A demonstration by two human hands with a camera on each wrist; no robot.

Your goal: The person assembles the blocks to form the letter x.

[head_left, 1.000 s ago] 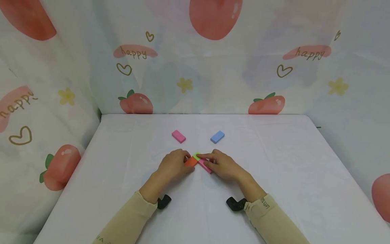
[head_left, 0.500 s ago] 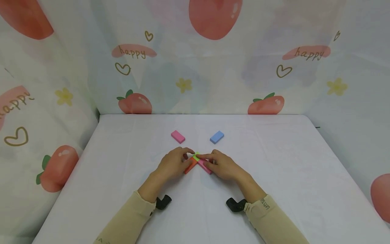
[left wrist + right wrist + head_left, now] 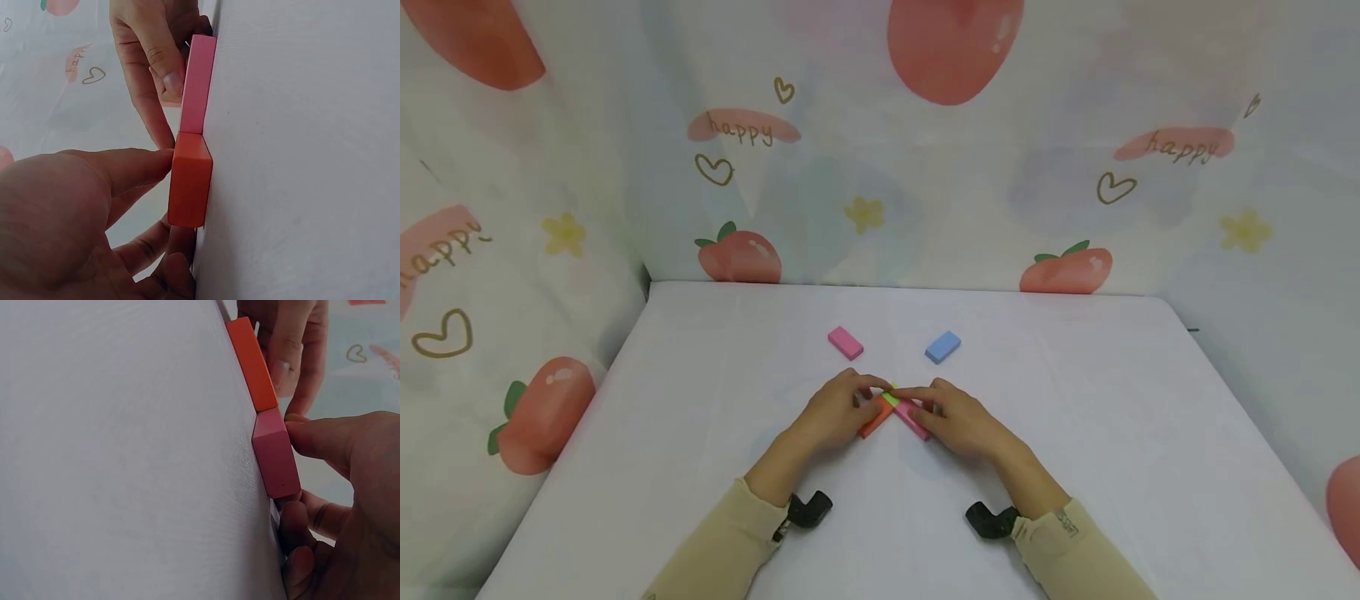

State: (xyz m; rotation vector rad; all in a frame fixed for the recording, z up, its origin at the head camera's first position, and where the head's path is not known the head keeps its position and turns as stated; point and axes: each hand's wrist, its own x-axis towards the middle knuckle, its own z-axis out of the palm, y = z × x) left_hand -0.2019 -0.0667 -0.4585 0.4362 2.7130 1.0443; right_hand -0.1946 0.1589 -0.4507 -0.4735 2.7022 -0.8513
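Observation:
An orange block (image 3: 874,422) and a pink block (image 3: 914,422) lie on the white table, slanting together into an inverted V with their near ends apart. A small part of a green block (image 3: 891,399) shows at the peak, mostly under the fingers. My left hand (image 3: 833,411) holds the orange block (image 3: 190,187) between thumb and fingers, its index finger reaching to the green block. Opposite it, my right hand (image 3: 964,422) grips the pink block (image 3: 276,459) with thumb and fingers, the index fingertip touching the green one. The fingertips behind the blocks are partly hidden.
Farther back on the table lie another pink block (image 3: 846,342) at left and a blue block (image 3: 943,347) at right. Black wrist cameras, such as the one at the left wrist (image 3: 810,509), stick out inward. Printed cloth (image 3: 820,125) hangs behind the table.
My left hand has shifted from the side of the orange block, its index finger extending over to the green block. The right hand stays nearly in place. The head view has tilted slightly.

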